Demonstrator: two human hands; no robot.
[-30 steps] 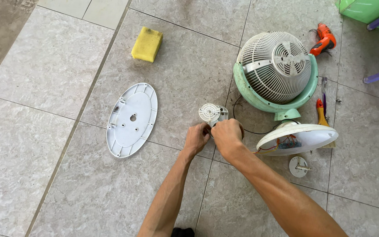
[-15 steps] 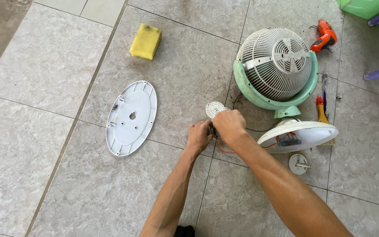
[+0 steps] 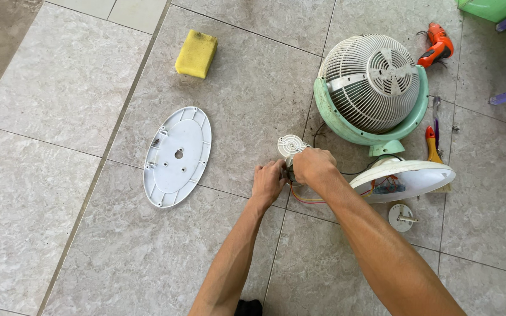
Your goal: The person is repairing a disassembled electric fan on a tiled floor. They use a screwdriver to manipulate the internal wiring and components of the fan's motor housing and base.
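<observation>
My left hand [image 3: 269, 182] and my right hand [image 3: 314, 167] are closed together on a small fan motor part with a white round ribbed cap [image 3: 291, 145] sticking up above the fingers. Coloured wires [image 3: 306, 198] run from it to the open white fan base [image 3: 402, 178] on the right. The fan's white grille in a green housing [image 3: 371, 88] lies on the tiled floor just beyond the base. The part between my fingers is mostly hidden.
A white oval base cover [image 3: 177, 155] lies left of my hands. A yellow sponge [image 3: 196, 54] sits farther up. A small white knob [image 3: 401, 217], an orange-handled screwdriver [image 3: 431, 146] and an orange power tool [image 3: 437, 44] lie on the right.
Both hands stay on the small part near the fan base, shifting slightly; the white cap shows a little more above the fingers. The view has drifted a little.
</observation>
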